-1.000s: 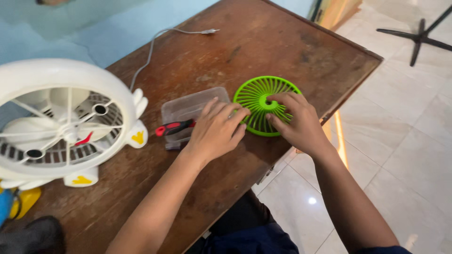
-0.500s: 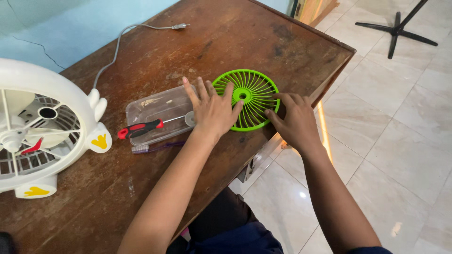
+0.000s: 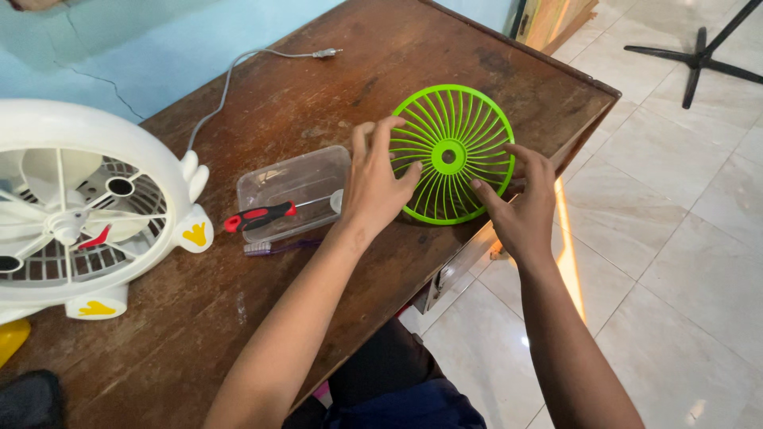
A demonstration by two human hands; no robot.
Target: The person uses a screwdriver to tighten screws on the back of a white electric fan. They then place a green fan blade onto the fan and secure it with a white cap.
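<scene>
2 hands hold a round green fan grille [image 3: 453,152], tilted up off the brown wooden desk [image 3: 318,95] with its lower rim near the desk's edge. The left hand [image 3: 377,187] grips the grille's left rim with fingers spread over the ribs; the right hand [image 3: 520,202] grasps its right and lower rim. Just beside the left hand lies a clear plastic box [image 3: 296,191], and across its front edge rests a red-and-black screwdriver [image 3: 262,216], with a small purple brush [image 3: 274,247] below it. Well to the left of both hands stands a white fan body [image 3: 83,206]. A grey cable [image 3: 238,75] runs over the desk beyond the hands.
</scene>
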